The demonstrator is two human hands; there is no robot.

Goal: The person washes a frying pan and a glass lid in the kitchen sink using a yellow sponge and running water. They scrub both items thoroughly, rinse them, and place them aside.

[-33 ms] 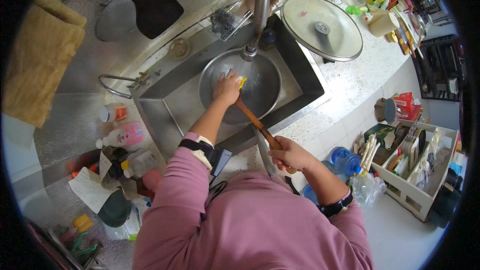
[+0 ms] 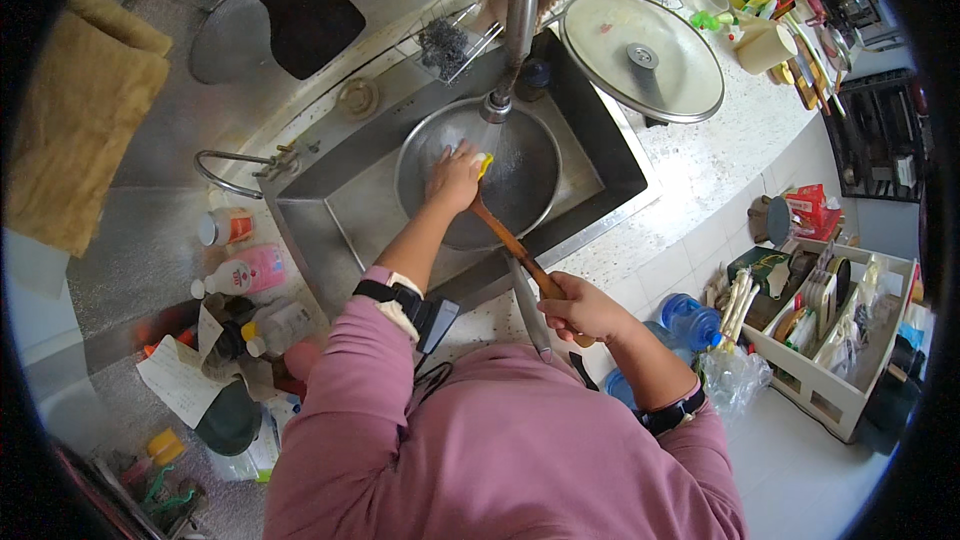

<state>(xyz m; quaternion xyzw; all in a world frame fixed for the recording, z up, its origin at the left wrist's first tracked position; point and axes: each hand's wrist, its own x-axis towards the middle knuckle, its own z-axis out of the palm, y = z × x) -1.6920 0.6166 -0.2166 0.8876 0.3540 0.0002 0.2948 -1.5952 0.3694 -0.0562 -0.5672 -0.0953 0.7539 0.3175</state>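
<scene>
Fingers of my left hand (image 2: 455, 178) pressed on yellow sponge (image 2: 484, 166), scrubbing inside steel wok (image 2: 520, 185) under tap (image 2: 515, 35) in sink (image 2: 330, 210). Right hand (image 2: 582, 308) fingers curled round wooden wok handle (image 2: 515, 250), near table edge. No visible shift from previous picture; scrubbing apparently ongoing.

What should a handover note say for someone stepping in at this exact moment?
Left hand: pressing a yellow sponge inside the metal wok, which sits in the sink under the faucet.
Right hand: gripping the wok's wooden handle at the counter edge.
Glass lid lies on the counter beside the sink.
Done: wok is wet and being scrubbed.
Left: whether it is clean cannot be told; no rinse visible yet.
</scene>
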